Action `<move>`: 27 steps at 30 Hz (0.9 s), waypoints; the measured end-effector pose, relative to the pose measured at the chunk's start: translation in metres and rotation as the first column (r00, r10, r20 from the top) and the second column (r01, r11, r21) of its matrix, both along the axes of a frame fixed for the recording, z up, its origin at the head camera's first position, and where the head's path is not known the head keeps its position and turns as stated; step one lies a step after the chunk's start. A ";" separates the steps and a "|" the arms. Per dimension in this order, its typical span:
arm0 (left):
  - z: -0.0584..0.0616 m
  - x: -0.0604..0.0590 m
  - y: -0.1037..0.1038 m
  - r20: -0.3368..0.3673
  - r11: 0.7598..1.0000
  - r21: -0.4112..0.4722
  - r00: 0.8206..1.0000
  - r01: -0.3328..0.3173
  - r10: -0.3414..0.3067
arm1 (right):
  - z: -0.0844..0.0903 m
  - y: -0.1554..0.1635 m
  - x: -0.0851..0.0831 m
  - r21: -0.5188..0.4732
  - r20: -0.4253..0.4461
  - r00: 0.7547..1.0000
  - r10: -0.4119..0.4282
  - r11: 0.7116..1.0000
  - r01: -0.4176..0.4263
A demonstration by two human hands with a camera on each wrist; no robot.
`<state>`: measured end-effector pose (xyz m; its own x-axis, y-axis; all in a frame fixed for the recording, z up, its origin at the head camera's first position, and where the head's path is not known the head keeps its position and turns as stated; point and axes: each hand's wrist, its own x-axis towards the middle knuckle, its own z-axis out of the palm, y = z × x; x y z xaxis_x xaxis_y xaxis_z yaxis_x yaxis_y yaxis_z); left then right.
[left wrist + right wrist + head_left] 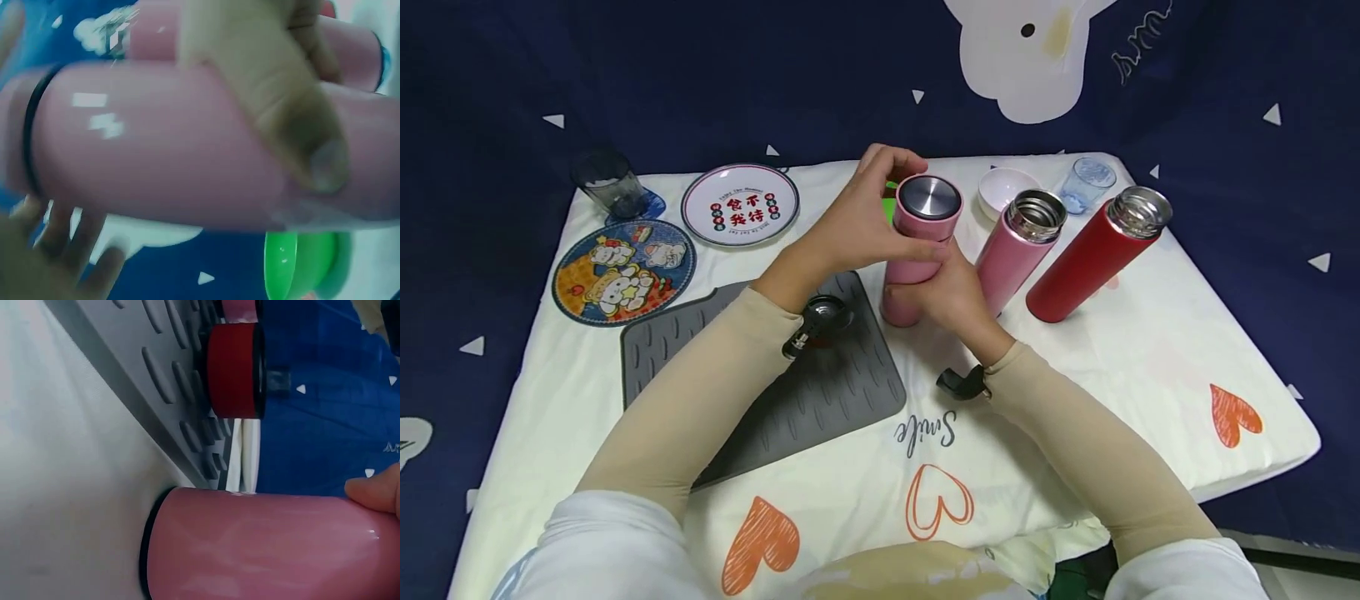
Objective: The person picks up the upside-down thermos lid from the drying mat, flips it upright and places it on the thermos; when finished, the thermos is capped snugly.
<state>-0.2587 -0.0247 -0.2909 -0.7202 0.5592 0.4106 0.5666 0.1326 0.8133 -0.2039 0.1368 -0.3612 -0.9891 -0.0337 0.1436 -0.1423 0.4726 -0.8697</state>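
Note:
A pink thermos (906, 279) with a steel-topped lid (930, 198) stands upright on the table. My right hand (951, 292) grips its body from the right; that thumb (306, 137) lies across the pink side in the left wrist view. Around the lid end, my left hand (865, 212) is spread, its thumb in front and its fingers arched behind. In the left wrist view the left fingers (69, 244) look blurred, extended and apart from the lid. A second pink thermos (1018, 254) and a red thermos (1097, 254) stand lidless on the right.
A grey ridged mat (820, 400) bears a red lid (234, 372) and a pink lid (240, 309). Behind the held thermos is a green bowl (297, 265). Two plates, one white (741, 204) and one cartoon-printed (625, 271), a dark glass (610, 183), white bowl (1003, 187) and clear glass (1086, 185) stand farther back.

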 end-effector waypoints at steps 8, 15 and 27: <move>0.004 0.000 -0.005 0.078 1.000 -0.007 0.997 0.016 -0.015 | -0.002 0.000 0.001 -0.030 -0.012 0.999 0.031 0.999 -0.031; 0.010 0.003 0.004 0.019 0.986 -0.120 0.993 -0.116 0.119 | 0.000 0.007 -0.003 0.000 0.000 0.999 0.033 0.999 -0.033; 0.004 0.004 0.006 0.104 0.995 -0.039 0.990 -0.090 0.094 | -0.001 0.010 -0.004 0.043 0.015 0.999 0.028 0.999 -0.029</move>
<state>-0.2544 -0.0189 -0.2872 -0.8074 0.5012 0.3113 0.4621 0.2091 0.8618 -0.2079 0.1469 -0.3619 -0.9896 -0.0675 0.1267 -0.1434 0.5061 -0.8505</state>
